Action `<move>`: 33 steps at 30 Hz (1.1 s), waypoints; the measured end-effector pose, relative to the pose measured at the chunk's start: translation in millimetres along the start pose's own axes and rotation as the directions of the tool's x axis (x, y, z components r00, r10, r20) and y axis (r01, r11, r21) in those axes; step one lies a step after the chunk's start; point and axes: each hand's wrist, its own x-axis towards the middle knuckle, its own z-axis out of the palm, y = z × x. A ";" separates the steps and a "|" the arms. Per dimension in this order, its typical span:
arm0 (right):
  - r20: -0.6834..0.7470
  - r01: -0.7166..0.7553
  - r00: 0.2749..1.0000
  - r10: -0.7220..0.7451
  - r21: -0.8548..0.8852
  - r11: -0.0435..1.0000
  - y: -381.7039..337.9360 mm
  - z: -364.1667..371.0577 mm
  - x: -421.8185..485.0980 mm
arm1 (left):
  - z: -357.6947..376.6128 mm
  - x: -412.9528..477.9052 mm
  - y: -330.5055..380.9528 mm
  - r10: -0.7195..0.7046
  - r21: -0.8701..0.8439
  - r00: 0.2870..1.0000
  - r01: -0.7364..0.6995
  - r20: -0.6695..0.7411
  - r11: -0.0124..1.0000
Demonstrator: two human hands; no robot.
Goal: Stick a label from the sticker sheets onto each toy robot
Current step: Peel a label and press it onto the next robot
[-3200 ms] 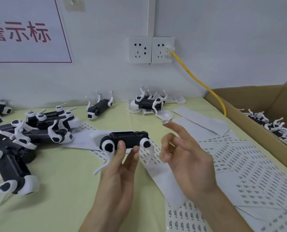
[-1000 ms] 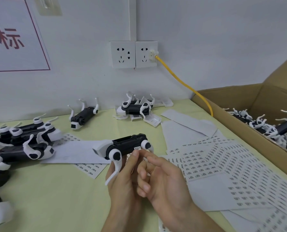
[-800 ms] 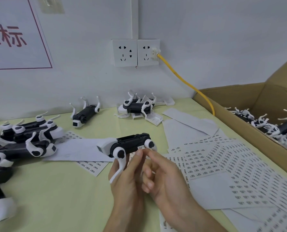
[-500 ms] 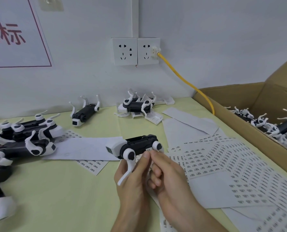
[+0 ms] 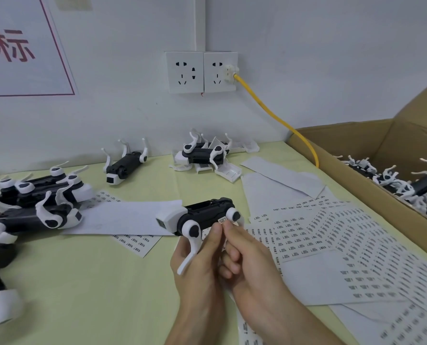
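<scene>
A small assembly workshop — toy robots [image 5: 20, 217] heaped on the surface [image 5: 83, 282], more in a carton [image 5: 344, 138] (label sheets [image 5: 332, 232] spread about).

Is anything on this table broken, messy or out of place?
Yes. The back toy robot under the sockets lies among loose white plastic pieces, seemingly detached parts. The sticker sheets lie overlapped and askew. The held toy robot, gripped by the left hand while the right hand pinches its label, looks intact.

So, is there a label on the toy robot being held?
Yes, a small white label sits on the black side of the toy robot gripped by the left hand.
</scene>
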 end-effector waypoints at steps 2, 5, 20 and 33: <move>0.006 -0.010 1.000 0.010 0.007 1.000 0.1 -0.6 1.1 | -0.2 0.5 -0.9 0.007 0.002 1.000 -0.007 0.004 1.000; 0.002 -0.014 1.000 0.014 0.017 1.000 0.0 -0.3 2.7 | -0.6 1.0 -2.4 0.018 0.007 1.000 -0.018 0.005 1.000; -0.014 -0.051 0.999 0.051 0.004 0.999 1.4 -2.0 2.6 | -6.5 7.6 -9.8 0.036 0.032 0.998 -0.034 -0.057 0.999; -0.029 -0.074 0.997 0.074 -0.017 0.997 0.1 -1.9 0.9 | -9.6 9.8 -13.0 0.077 0.085 0.992 -0.069 -0.097 0.994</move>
